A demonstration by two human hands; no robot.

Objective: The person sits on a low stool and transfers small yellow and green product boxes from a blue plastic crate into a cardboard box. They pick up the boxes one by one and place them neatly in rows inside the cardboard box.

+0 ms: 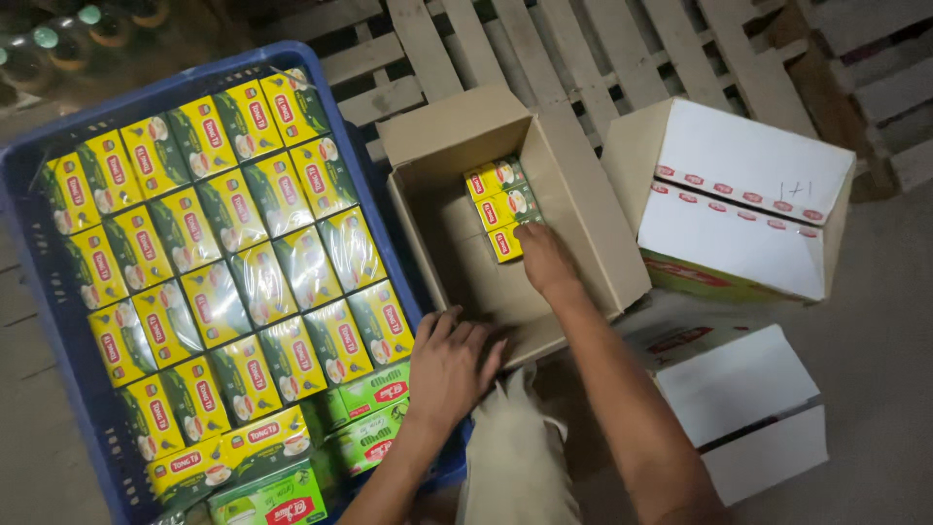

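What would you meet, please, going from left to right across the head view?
Blue crate of yellow-green packs → left hand → open cardboard box with right hand inside → white-flapped carton.

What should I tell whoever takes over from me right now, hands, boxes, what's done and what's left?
Left hand: open, resting on the near edge of the open cardboard carton.
Right hand: inside the carton, on the small yellow-green packs stacked against its far wall.
Done: that one short stack is in; the carton is otherwise bare.
Left: the blue crate is full of wrapped yellow-green packs.
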